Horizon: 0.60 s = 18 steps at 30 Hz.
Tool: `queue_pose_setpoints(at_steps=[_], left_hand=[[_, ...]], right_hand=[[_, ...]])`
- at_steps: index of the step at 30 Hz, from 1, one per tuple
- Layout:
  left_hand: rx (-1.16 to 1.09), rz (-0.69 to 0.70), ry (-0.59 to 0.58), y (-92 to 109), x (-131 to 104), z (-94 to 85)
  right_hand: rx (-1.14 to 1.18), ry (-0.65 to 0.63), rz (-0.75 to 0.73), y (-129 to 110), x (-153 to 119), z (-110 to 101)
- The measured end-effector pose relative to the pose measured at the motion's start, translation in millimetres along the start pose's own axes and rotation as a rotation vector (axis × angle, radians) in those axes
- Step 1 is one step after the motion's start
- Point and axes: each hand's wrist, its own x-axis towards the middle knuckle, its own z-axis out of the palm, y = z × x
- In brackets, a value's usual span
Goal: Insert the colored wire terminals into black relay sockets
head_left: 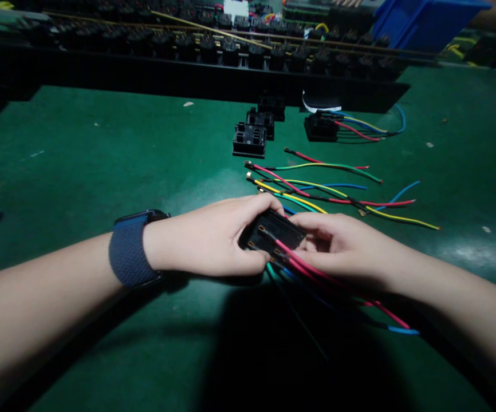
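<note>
A black plastic socket housing [288, 230] is held tilted between my hands above the green surface. My left hand [209, 237], with a dark watch band at the wrist, grips its left side, thumb along the near edge. My right hand [355, 246] has curled fingers at the housing's right edge; its fingertips are partly hidden. Red wires [303, 263], a blue wire [288, 274] and a green wire [274, 277] with small metal terminals come out of the near face and trail toward the right. Just beyond my hands lie loose wires [329, 197] in red, yellow-green and blue.
Several black housings [250, 140] stand beyond the loose wires. Right of them sits a wired housing [320, 127]. A long black rack [166, 74] carrying rows of sockets crosses the back, with a blue bin [424, 23] behind its right end. The green work surface [80, 166] lies beneath everything.
</note>
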Motion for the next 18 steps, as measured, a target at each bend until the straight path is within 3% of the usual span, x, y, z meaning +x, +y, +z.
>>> queue_pose_setpoints(at_steps=[18], left_hand=[[-0.056,-0.033,0.014,5.2,0.2,2.6]], right_hand=[[-0.035,0.023,0.018,0.2,-0.6,-0.3]])
